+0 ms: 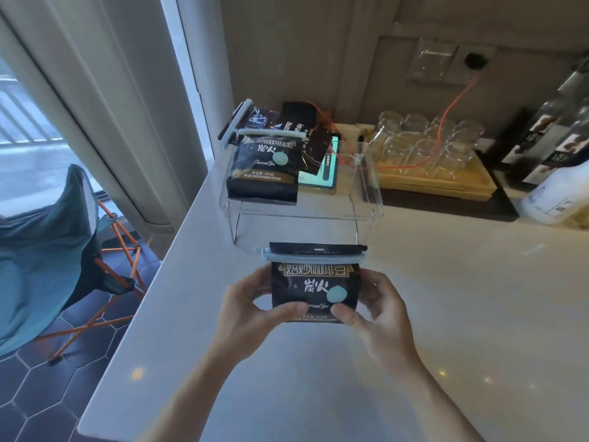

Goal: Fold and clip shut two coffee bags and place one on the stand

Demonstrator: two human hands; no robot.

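Observation:
I hold a black coffee bag (314, 283) upright above the white counter (478, 298), just in front of the clear acrylic stand (366, 199). A pale blue clip (314, 257) runs across its folded top. My left hand (251, 309) grips the bag's left side and my right hand (376, 309) its right side, both thumbs on the front. A second black coffee bag (264, 169) with its own pale clip (271, 133) lies on the left part of the stand's top. More dark bags (287, 121) lean behind it.
A tablet with a green screen (328, 169) lies on the stand beside the bag. Several upturned glasses (424, 141) sit on a wooden tray at the back right, crossed by an orange cable. Bottles (561, 173) stand at the far right. A folding chair (63, 250) is left of the counter.

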